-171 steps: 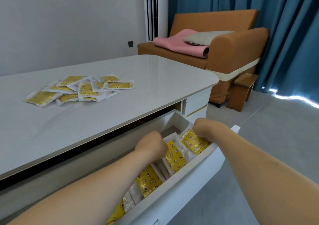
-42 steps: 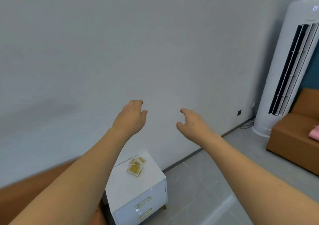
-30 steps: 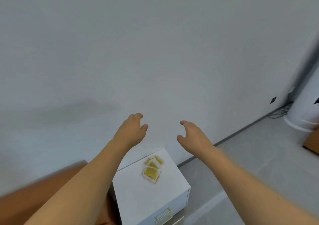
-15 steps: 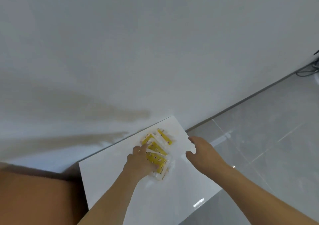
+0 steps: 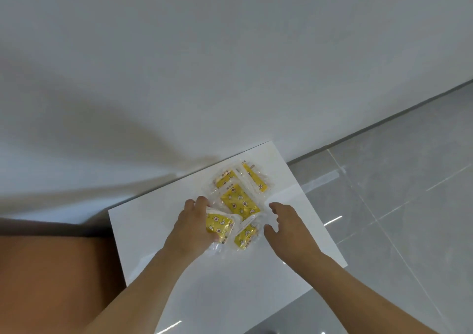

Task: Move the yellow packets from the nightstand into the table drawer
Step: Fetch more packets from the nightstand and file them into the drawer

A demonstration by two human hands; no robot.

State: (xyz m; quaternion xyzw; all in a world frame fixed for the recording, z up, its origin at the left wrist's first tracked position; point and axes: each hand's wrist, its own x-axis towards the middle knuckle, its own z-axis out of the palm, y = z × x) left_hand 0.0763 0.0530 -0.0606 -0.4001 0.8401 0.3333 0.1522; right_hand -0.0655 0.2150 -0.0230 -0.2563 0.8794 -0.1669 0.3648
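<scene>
A small pile of yellow packets in clear wrappers lies on the white nightstand top, near its far edge. My left hand grips one yellow packet at the near left of the pile, fingers curled over it. My right hand hovers just right of the pile with fingers spread and loosely bent, holding nothing. The table and its drawer are out of view.
A plain white wall stands right behind the nightstand. A brown surface adjoins the nightstand on the left. Glossy grey floor tiles spread to the right.
The view turned from the table drawer to the nightstand and came close above it. My left hand went from resting on the pile to gripping a packet; my right hand moved nearer the pile.
</scene>
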